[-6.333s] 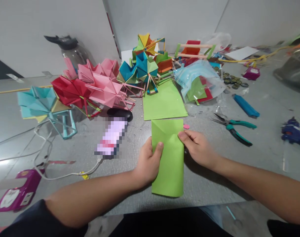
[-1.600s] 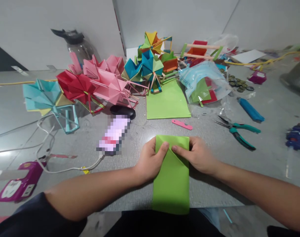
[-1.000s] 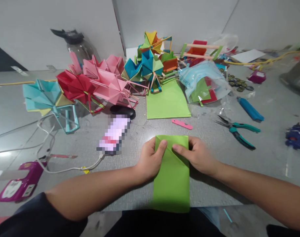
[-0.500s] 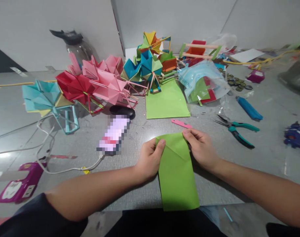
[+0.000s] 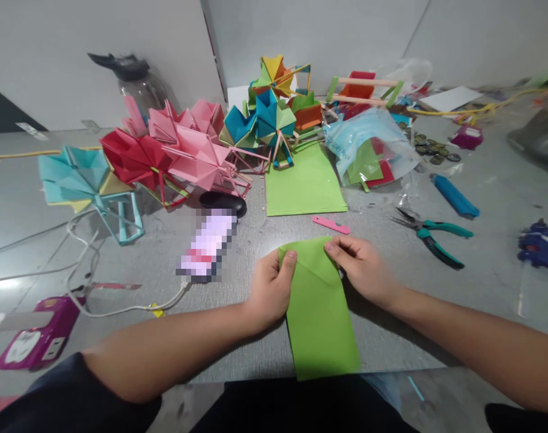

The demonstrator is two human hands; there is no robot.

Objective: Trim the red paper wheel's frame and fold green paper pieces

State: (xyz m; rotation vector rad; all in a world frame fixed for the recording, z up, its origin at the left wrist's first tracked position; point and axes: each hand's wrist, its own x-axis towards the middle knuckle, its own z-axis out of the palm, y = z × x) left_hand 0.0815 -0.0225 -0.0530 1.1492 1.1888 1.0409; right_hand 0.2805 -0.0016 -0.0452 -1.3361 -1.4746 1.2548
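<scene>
A long folded strip of green paper [image 5: 321, 319] lies on the grey table [image 5: 458, 300] in front of me, slightly turned, its near end over the table edge. Its far end carries a diagonal corner fold. My left hand [image 5: 270, 288] pinches the far left corner, thumb on top. My right hand [image 5: 363, 269] grips the far right corner, fingertips pressing the fold.
Beyond the strip lie a small pink cutter [image 5: 331, 225] and a flat green sheet [image 5: 303, 183]. Teal-handled pliers [image 5: 429, 233], a blue lighter [image 5: 454, 195] and a bag of paper [image 5: 368, 150] sit right. Folded paper models [image 5: 188, 156], a phone [image 5: 206, 246] and cables [image 5: 89, 264] sit left.
The strip has turned slightly, its near end swinging right. My right hand moved from pressing the middle of the fold to gripping the far right corner; my left hand stays on the left corner.
</scene>
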